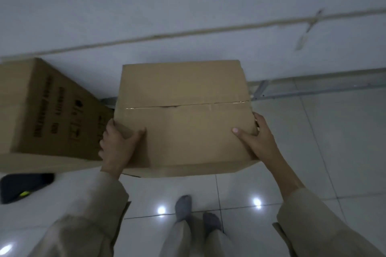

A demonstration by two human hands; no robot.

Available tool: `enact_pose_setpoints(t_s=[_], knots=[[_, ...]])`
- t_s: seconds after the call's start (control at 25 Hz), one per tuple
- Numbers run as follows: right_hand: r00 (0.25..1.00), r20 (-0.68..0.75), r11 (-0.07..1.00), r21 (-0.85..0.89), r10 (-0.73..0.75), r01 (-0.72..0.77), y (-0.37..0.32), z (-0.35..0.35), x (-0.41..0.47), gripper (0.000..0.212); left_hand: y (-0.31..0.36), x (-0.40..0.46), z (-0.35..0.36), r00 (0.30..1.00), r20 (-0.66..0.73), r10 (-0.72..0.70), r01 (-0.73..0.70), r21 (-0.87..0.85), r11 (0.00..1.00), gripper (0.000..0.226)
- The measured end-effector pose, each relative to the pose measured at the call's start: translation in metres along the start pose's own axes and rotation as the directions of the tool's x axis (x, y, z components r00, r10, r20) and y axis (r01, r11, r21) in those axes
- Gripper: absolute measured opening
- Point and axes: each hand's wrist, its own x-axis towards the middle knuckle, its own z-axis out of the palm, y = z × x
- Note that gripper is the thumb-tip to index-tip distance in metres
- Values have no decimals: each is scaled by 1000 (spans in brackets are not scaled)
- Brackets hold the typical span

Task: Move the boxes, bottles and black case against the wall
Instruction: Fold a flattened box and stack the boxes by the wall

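A plain brown cardboard box [183, 115] with a taped seam across its top fills the middle of the view, its far side close to the white wall [188, 16]. My left hand [118, 146] grips its near left corner, thumb on top. My right hand [259, 137] grips the near right corner, thumb lying on the lid. A second, printed cardboard box [48, 115] stands to the left against the wall. A black case [23, 186] lies on the floor in front of that box, partly cut off by the left edge. No bottles are in view.
White glossy floor tiles [313, 152] stretch to the right of the box. A grey skirting strip [313, 89] runs along the wall base on the right. My feet in grey socks [183, 208] stand just behind the held box.
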Motion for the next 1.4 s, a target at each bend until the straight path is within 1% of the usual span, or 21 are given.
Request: enact_pose_setpoints(t_s=[0.08, 0.16, 0.24, 0.32, 0.36, 0.44, 0.48, 0.52, 0.6, 0.68, 0.76, 0.84, 0.92, 1.0, 1.08, 1.16, 1.2, 1.24, 1.32, 1.4], knots=[[997, 34, 996, 46, -75, 74, -44, -7, -26, 65, 15, -20, -61, 997, -57, 51, -51, -11, 999, 98], [985, 63, 986, 56, -162, 158, -90, -15, -50, 61, 29, -42, -119, 986, -118, 118, -123, -37, 992, 98], [962, 70, 963, 78, -263, 257, -141, -21, -72, 60, 44, -62, -174, 963, -199, 183, -201, -79, 976, 96], [933, 73, 934, 99, -352, 345, -187, -24, -90, 58, 58, -80, -220, 937, -277, 214, -254, -116, 960, 92], [918, 79, 920, 96, -389, 381, -208, -23, -99, 59, 64, -89, -240, 922, -314, 224, -277, -133, 952, 90], [889, 100, 894, 91, -447, 439, -249, -20, -116, 71, 73, -108, -278, 882, -403, 245, -318, -126, 940, 85], [878, 110, 884, 95, -467, 458, -267, -17, -124, 77, 75, -116, -296, 860, -444, 251, -324, -96, 941, 83], [863, 121, 870, 103, -491, 481, -283, -12, -131, 78, 74, -120, -313, 842, -479, 248, -326, -86, 941, 83], [831, 148, 844, 109, -536, 525, -310, 4, -147, 71, 66, -123, -347, 839, -502, 211, -321, -142, 936, 85], [808, 189, 829, 104, -559, 550, -329, 26, -160, 76, 50, -119, -379, 835, -518, 186, -309, -163, 937, 84], [786, 229, 818, 110, -574, 565, -344, 56, -173, 85, 30, -112, -410, 816, -555, 164, -281, -133, 950, 81], [751, 263, 794, 133, -605, 593, -357, 95, -184, 82, 6, -101, -442, 789, -598, 142, -259, -114, 959, 78], [726, 299, 782, 151, -619, 605, -367, 138, -192, 80, -22, -81, -469, 777, -619, 116, -236, -115, 965, 75], [716, 331, 784, 155, -615, 602, -375, 188, -199, 81, -55, -55, -497, 792, -605, 87, -195, -115, 974, 76], [713, 352, 788, 153, -607, 596, -378, 236, -204, 74, -88, -24, -519, 819, -567, 84, -170, -102, 980, 79], [709, 382, 798, 163, -593, 580, -378, 280, -209, 66, -119, 8, -536, 867, -492, 76, -142, -98, 985, 89], [717, 390, 810, 163, -578, 564, -375, 301, -211, 67, -133, 25, -543, 891, -446, 81, -138, -98, 986, 96], [735, 389, 825, 154, -556, 543, -372, 319, -212, 70, -145, 41, -548, 913, -398, 93, -144, -101, 984, 102], [783, 405, 873, 92, -472, 478, -362, 349, -214, 84, -163, 72, -551, 947, -300, 115, -154, -110, 982, 109], [825, 427, 916, 21, -371, 401, -352, 374, -217, 99, -184, 102, -551, 972, -196, 129, -150, -95, 984, 108]])
